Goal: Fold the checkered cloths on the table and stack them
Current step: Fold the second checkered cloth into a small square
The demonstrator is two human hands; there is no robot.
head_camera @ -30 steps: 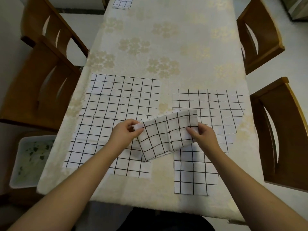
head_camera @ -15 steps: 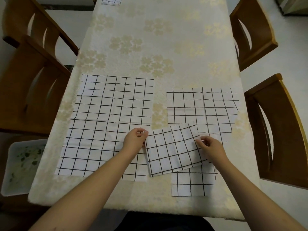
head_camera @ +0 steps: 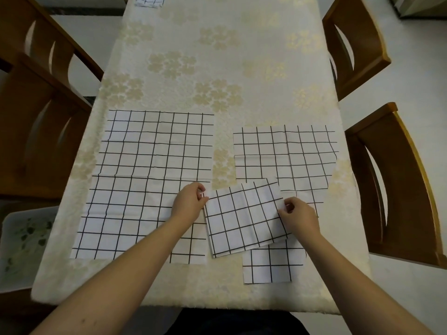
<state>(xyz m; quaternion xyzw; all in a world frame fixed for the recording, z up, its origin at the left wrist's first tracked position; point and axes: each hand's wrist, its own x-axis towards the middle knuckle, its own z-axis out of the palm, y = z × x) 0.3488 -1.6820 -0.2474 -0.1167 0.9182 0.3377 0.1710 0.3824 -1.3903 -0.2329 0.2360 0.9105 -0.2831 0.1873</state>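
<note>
A small folded checkered cloth (head_camera: 244,218) lies tilted on the table, over the near edge of a larger flat checkered cloth (head_camera: 300,158) on the right. My left hand (head_camera: 189,201) pinches its upper left corner. My right hand (head_camera: 298,215) pinches its right edge. A big unfolded checkered cloth (head_camera: 145,170) lies flat on the left, under my left hand. Another checkered cloth (head_camera: 150,0) shows at the table's far end, cut off by the frame.
The table (head_camera: 217,56) carries a cream floral tablecloth. Wooden chairs stand on the left (head_camera: 41,97) and on the right (head_camera: 396,180), (head_camera: 353,42). A white tray (head_camera: 21,245) sits low at the left, beside the table's near corner.
The folded cloth, held up off the table before, has come down flat onto the table and the right cloth. Both hands moved down and towards me with it.
</note>
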